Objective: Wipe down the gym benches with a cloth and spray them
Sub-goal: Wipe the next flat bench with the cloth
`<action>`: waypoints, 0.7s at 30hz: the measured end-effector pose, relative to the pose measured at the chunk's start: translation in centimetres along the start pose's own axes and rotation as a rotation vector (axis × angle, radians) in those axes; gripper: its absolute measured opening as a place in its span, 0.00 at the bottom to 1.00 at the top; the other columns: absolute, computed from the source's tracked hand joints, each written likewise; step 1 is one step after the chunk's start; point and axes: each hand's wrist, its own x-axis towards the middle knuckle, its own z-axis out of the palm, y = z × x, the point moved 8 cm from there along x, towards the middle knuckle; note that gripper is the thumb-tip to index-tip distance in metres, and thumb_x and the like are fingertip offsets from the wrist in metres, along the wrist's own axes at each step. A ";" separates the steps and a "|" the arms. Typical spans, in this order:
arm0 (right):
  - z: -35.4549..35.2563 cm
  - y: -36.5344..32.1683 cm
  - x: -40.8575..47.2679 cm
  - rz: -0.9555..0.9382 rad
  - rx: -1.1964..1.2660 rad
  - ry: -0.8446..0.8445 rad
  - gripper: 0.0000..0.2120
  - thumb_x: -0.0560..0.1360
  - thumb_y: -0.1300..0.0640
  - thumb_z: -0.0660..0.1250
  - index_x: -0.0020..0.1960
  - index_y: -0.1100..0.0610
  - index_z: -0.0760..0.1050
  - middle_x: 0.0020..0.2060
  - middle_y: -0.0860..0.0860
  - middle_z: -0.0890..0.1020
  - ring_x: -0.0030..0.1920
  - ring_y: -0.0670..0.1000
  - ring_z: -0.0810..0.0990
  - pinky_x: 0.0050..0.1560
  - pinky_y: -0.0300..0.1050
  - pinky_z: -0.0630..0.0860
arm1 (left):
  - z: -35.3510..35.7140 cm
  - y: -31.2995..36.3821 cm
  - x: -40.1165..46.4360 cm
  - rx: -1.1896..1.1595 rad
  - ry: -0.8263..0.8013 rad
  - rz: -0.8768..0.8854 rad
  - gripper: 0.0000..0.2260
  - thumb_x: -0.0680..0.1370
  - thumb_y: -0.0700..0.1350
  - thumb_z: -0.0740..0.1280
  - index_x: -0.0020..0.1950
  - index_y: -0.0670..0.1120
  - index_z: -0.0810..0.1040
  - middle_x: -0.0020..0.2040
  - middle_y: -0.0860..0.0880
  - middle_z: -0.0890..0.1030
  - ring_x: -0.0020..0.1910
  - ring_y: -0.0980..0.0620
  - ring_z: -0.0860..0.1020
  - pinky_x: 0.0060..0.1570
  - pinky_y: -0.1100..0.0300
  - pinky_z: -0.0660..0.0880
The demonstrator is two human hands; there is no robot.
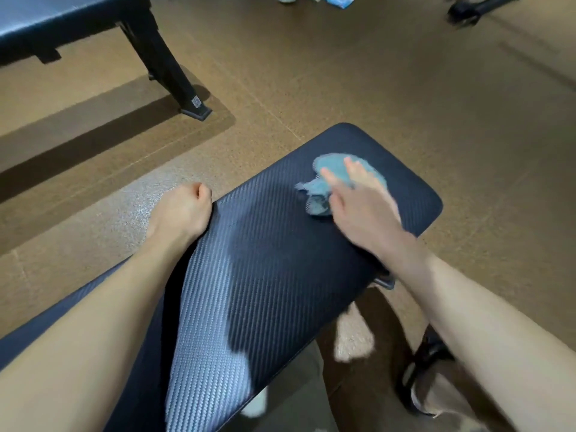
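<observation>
A black padded gym bench point(265, 260) with a woven texture runs from the lower left toward the middle right. A crumpled light-blue cloth point(327, 182) lies on its far end. My right hand point(361, 201) presses flat on the cloth, fingers spread over it. My left hand point(184, 210) rests on the bench's left edge, fingers curled around the side of the pad. No spray bottle is in view.
A second black bench point(56, 23) stands at the top left, its leg and foot point(193, 110) planted on the brown rubber floor. A black frame part point(480, 7) sits at the top right. Blue and white items point(336, 0) lie at the top edge.
</observation>
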 end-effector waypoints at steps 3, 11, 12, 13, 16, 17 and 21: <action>0.8 -2.2 -0.9 0.050 -0.036 0.013 0.27 0.84 0.50 0.45 0.82 0.47 0.56 0.82 0.60 0.52 0.82 0.60 0.50 0.81 0.56 0.47 | 0.2 1.7 -0.4 0.032 -0.007 0.094 0.16 0.83 0.56 0.50 0.44 0.50 0.70 0.50 0.39 0.82 0.49 0.38 0.79 0.50 0.46 0.76; 2.6 -12.9 1.1 -0.520 -0.045 -0.112 0.23 0.84 0.49 0.52 0.79 0.41 0.63 0.81 0.55 0.58 0.81 0.55 0.54 0.80 0.52 0.50 | 1.6 2.6 -1.3 0.015 -0.096 0.103 0.19 0.86 0.52 0.50 0.52 0.44 0.77 0.58 0.31 0.81 0.58 0.34 0.79 0.56 0.45 0.72; 2.6 -12.2 1.9 -0.497 -0.037 -0.095 0.23 0.84 0.50 0.52 0.79 0.41 0.63 0.81 0.56 0.58 0.81 0.55 0.54 0.80 0.52 0.50 | 1.7 3.2 -1.3 0.040 -0.111 0.080 0.22 0.86 0.54 0.49 0.56 0.42 0.78 0.61 0.31 0.80 0.60 0.34 0.78 0.59 0.45 0.71; 2.2 -11.1 2.5 -0.450 -0.018 -0.073 0.23 0.85 0.50 0.52 0.79 0.42 0.63 0.81 0.55 0.59 0.81 0.54 0.54 0.81 0.52 0.50 | 1.9 4.1 -1.4 0.071 -0.126 0.075 0.24 0.86 0.56 0.48 0.60 0.41 0.77 0.63 0.31 0.79 0.62 0.33 0.77 0.61 0.45 0.70; 0.4 -2.6 4.3 -0.163 0.068 0.011 0.23 0.85 0.50 0.53 0.79 0.41 0.63 0.82 0.53 0.58 0.82 0.53 0.54 0.81 0.52 0.49 | 3.0 6.9 -2.2 0.133 -0.128 0.134 0.26 0.84 0.62 0.46 0.66 0.45 0.71 0.66 0.33 0.77 0.64 0.34 0.75 0.64 0.42 0.70; -0.2 1.4 4.2 -0.041 0.089 0.040 0.23 0.85 0.50 0.52 0.79 0.42 0.62 0.82 0.53 0.57 0.82 0.53 0.53 0.81 0.52 0.48 | 3.4 7.4 -2.5 0.172 -0.118 0.134 0.28 0.83 0.65 0.47 0.67 0.45 0.70 0.66 0.34 0.77 0.64 0.34 0.75 0.64 0.41 0.70; -0.8 8.2 -3.1 0.283 0.081 0.166 0.24 0.84 0.50 0.52 0.80 0.43 0.62 0.81 0.58 0.57 0.81 0.59 0.54 0.81 0.55 0.51 | 4.2 8.1 -3.5 0.346 -0.098 0.092 0.36 0.78 0.71 0.50 0.69 0.41 0.67 0.69 0.33 0.73 0.68 0.32 0.71 0.66 0.39 0.67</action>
